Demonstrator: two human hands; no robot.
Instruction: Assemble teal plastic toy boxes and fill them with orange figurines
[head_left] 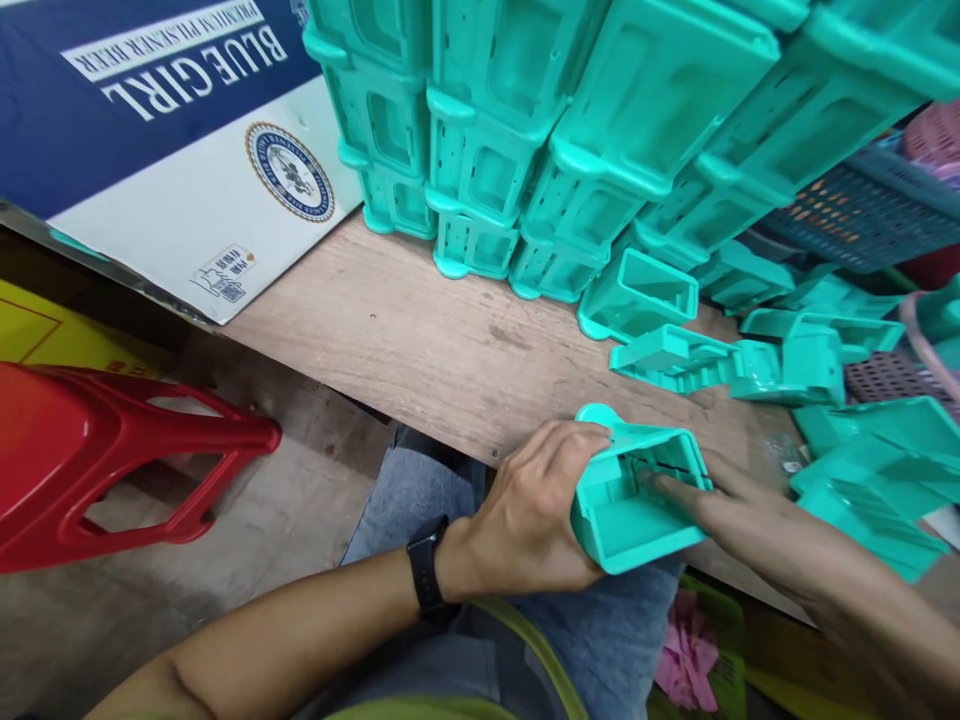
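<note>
My left hand, with a dark watch on its wrist, is wrapped round the left side of a teal plastic box. The box is tilted, its open side facing up toward me, above the table's front edge and my lap. My right hand comes in from the right, slightly blurred. One of its digits reaches inside the box while others pass behind the right wall, so that wall lies between them. What the digit inside touches is hard to make out. Just beyond, loose teal plastic parts lie on the wooden table.
Stacked teal boxes line the back of the table. A blue and white beer carton stands at the left. More teal pieces and a dark blue basket are at right. A red stool stands on the floor.
</note>
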